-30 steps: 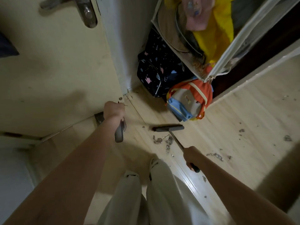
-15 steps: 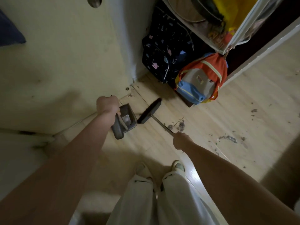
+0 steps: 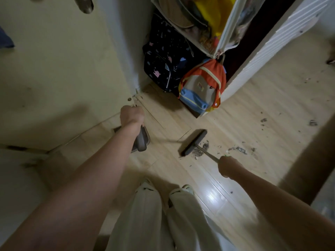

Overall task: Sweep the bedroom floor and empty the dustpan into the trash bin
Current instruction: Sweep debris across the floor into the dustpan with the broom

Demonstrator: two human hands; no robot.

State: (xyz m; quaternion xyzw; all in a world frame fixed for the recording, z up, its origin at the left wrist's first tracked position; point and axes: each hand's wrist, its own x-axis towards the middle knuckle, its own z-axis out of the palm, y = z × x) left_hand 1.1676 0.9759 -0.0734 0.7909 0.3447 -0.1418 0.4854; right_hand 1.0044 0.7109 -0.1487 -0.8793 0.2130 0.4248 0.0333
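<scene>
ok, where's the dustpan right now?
Head view, left of centre: the dustpan hangs from the left hand near the door, apart from the broom.

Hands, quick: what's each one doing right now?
Left hand: grips the dustpan handle.
Right hand: grips the broom handle.

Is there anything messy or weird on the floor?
Yes. Grey clumps of dust lie right by the broom head, and more bits are scattered over the floor to the right. None is in the dustpan yet, as far as shows.
</scene>
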